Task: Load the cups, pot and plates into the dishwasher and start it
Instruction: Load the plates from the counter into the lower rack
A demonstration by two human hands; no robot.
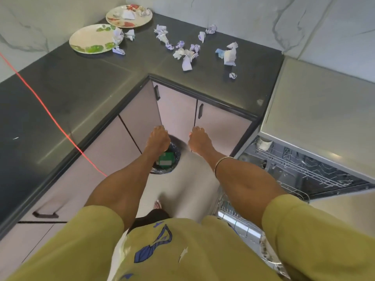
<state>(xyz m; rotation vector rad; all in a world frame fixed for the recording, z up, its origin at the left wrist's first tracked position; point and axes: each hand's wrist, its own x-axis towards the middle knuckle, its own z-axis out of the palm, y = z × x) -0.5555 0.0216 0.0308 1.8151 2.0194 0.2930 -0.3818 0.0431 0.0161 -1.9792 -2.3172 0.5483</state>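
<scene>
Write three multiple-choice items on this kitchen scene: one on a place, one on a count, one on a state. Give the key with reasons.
1. Where do the round patterned plates sit?
A. on the dark countertop
B. in the dishwasher
C. on the floor

2. How many plates are on the countertop?
A. one
B. two
C. four

3. What state is the grey dishwasher in?
A. shut
B. open, racks showing
C. hidden by a cloth

Key:
1 A, both plates rest near the counter's back corner.
2 B, a green-patterned plate and a red-patterned plate show.
3 B, its wire racks are visible beside the right hand; the left hand holds nothing.
</scene>
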